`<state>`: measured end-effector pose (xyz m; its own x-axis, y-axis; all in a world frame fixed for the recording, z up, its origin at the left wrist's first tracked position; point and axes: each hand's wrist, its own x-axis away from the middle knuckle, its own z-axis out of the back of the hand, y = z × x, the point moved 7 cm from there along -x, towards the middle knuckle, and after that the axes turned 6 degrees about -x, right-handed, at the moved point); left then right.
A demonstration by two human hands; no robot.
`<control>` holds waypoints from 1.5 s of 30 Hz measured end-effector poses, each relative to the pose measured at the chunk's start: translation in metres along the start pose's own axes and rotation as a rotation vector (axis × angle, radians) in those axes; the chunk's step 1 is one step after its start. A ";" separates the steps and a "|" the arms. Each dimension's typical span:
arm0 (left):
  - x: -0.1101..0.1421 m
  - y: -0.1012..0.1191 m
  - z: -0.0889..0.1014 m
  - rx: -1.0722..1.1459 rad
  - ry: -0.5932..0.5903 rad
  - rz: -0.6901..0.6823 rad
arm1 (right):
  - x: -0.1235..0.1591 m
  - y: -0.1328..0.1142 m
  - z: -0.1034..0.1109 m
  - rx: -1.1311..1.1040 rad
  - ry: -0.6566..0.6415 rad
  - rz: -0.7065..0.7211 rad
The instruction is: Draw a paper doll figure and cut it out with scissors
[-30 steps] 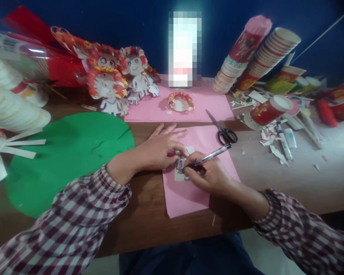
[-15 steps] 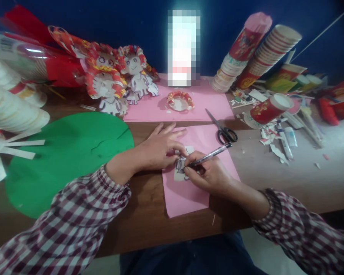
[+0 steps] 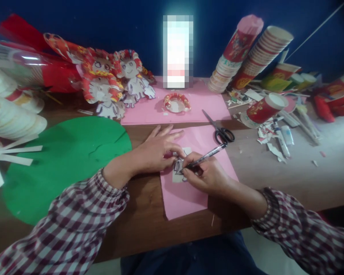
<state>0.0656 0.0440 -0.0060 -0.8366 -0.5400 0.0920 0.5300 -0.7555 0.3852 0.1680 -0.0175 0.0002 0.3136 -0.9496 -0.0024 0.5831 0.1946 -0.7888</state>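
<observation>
"Why are the left fingers (image 3: 175,147) spread?"
"Probably to steady the card (image 3: 176,177) under their tips; they seem to clasp nothing. The right fingers (image 3: 192,157) pinch the pen (image 3: 210,153), tip towards that card."
"Anything changed?"
"Only the view, shifted slightly; both poses match the earlier frame."
</observation>
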 end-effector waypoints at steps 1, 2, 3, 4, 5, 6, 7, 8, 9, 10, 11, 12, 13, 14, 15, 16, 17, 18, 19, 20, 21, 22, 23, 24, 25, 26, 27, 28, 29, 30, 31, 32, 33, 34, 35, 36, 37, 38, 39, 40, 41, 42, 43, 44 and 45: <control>0.000 0.000 0.000 0.000 -0.001 -0.001 | 0.000 0.000 0.000 -0.004 -0.002 -0.001; 0.000 0.000 0.000 0.001 -0.003 -0.003 | 0.000 0.000 0.000 -0.011 -0.004 -0.001; 0.000 0.000 -0.001 0.001 -0.004 -0.004 | 0.000 0.000 0.000 -0.023 -0.005 -0.002; 0.000 0.000 -0.001 0.001 -0.005 -0.004 | 0.000 0.000 0.000 -0.037 -0.006 -0.002; 0.000 0.000 -0.001 0.001 -0.005 -0.003 | 0.000 0.000 0.000 -0.051 -0.004 0.001; 0.000 0.000 -0.001 -0.001 -0.003 -0.002 | 0.000 0.000 0.001 -0.062 -0.003 0.005; 0.001 0.000 0.000 -0.002 0.000 -0.002 | -0.001 0.000 0.001 -0.069 -0.002 0.009; 0.001 0.000 0.000 -0.002 0.002 -0.003 | 0.000 0.000 0.001 -0.071 0.000 0.012; 0.001 0.000 0.000 -0.001 0.005 -0.007 | 0.000 0.000 0.001 -0.069 0.000 0.013; 0.001 0.000 0.000 0.001 0.005 -0.011 | 0.000 0.000 0.000 -0.062 0.000 0.012; 0.001 0.000 0.000 0.003 0.004 -0.013 | 0.000 0.000 0.000 -0.054 0.001 0.012; 0.001 0.001 0.000 0.005 0.002 -0.013 | 0.000 0.000 0.000 -0.044 0.003 0.014; 0.001 0.001 0.000 0.006 -0.001 -0.012 | 0.000 -0.001 0.001 -0.034 0.004 0.017; 0.001 0.001 0.000 0.006 -0.004 -0.010 | -0.001 -0.001 0.001 -0.026 0.004 0.023; 0.000 0.000 0.000 0.004 -0.004 -0.007 | -0.001 -0.002 0.001 -0.020 0.001 0.026; 0.000 0.000 0.000 0.001 -0.004 -0.005 | -0.001 -0.002 0.001 -0.016 -0.002 0.025; 0.000 0.000 0.000 -0.001 -0.002 -0.005 | -0.001 -0.002 0.001 -0.014 -0.008 0.020; 0.000 0.000 0.000 -0.002 0.000 -0.006 | -0.001 -0.002 0.001 -0.013 -0.011 0.014; 0.000 0.000 0.000 -0.003 0.002 -0.006 | -0.001 -0.002 0.001 -0.012 -0.012 0.009; 0.000 0.000 0.000 -0.002 0.002 -0.007 | -0.001 -0.002 0.001 -0.011 -0.010 0.009; 0.000 0.000 0.000 -0.001 0.001 -0.008 | -0.001 -0.002 0.001 -0.010 -0.008 0.012; 0.000 0.000 -0.001 -0.001 0.001 -0.007 | -0.001 -0.002 0.002 -0.009 -0.005 0.020; 0.000 0.000 -0.001 -0.002 0.000 -0.006 | -0.001 -0.003 0.002 -0.008 -0.004 0.026; 0.000 0.000 -0.001 -0.003 -0.001 -0.005 | -0.001 -0.003 0.002 -0.007 -0.004 0.029; 0.000 -0.001 -0.002 -0.006 -0.002 -0.004 | -0.001 -0.003 0.002 -0.007 -0.006 0.028; 0.000 -0.001 -0.002 -0.009 -0.002 -0.004 | -0.001 -0.003 0.002 -0.007 -0.006 0.026; 0.000 -0.001 -0.002 -0.011 -0.001 -0.006 | -0.001 -0.003 0.002 -0.008 -0.006 0.022; 0.000 -0.001 -0.002 -0.012 -0.001 -0.008 | -0.001 -0.003 0.002 -0.010 -0.007 0.018; 0.000 -0.001 -0.002 -0.012 0.001 -0.009 | -0.001 -0.003 0.002 -0.013 -0.008 0.016; 0.000 -0.002 -0.002 -0.010 0.003 -0.009 | -0.001 -0.003 0.002 -0.016 -0.009 0.013; 0.000 -0.002 -0.002 -0.008 0.003 -0.010 | -0.001 -0.003 0.002 -0.020 -0.012 0.009; 0.000 -0.002 -0.002 -0.006 0.001 -0.009 | -0.002 -0.003 0.002 -0.023 -0.014 0.003; 0.000 -0.002 -0.002 -0.005 0.000 -0.008 | -0.002 -0.002 0.003 -0.026 -0.016 -0.002; 0.000 -0.002 -0.002 -0.005 -0.001 -0.007 | -0.002 -0.002 0.003 -0.028 -0.016 -0.007; 0.000 -0.002 -0.002 -0.006 -0.003 -0.007 | -0.002 -0.002 0.003 -0.030 -0.015 -0.011; 0.000 -0.002 -0.002 -0.007 -0.005 -0.007 | -0.002 -0.002 0.004 -0.031 -0.015 -0.016; 0.000 -0.002 -0.002 -0.009 -0.006 -0.006 | -0.002 -0.003 0.004 -0.031 -0.013 -0.019; 0.000 -0.002 -0.003 -0.011 -0.006 -0.007 | -0.001 -0.003 0.004 -0.032 -0.012 -0.023; 0.000 -0.002 -0.003 -0.012 -0.004 -0.009 | -0.001 -0.003 0.004 -0.032 -0.010 -0.027; 0.000 -0.002 -0.002 -0.013 -0.001 -0.011 | -0.001 -0.003 0.004 -0.032 -0.009 -0.031; 0.000 -0.002 -0.002 -0.013 0.003 -0.013 | -0.001 -0.003 0.005 -0.032 -0.008 -0.036; 0.000 -0.001 -0.002 -0.013 0.005 -0.014 | -0.001 -0.003 0.005 -0.033 -0.006 -0.042; 0.000 -0.001 -0.002 -0.014 0.008 -0.016 | -0.001 -0.003 0.005 -0.034 -0.005 -0.046; 0.000 -0.001 -0.002 -0.015 0.009 -0.016 | -0.001 -0.003 0.004 -0.036 -0.004 -0.047; 0.000 -0.001 -0.002 -0.017 0.008 -0.016 | -0.001 -0.003 0.004 -0.040 -0.004 -0.046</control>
<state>0.0648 0.0441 -0.0084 -0.8437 -0.5310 0.0789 0.5193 -0.7699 0.3710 0.1691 -0.0158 0.0053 0.2901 -0.9563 0.0364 0.5666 0.1410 -0.8118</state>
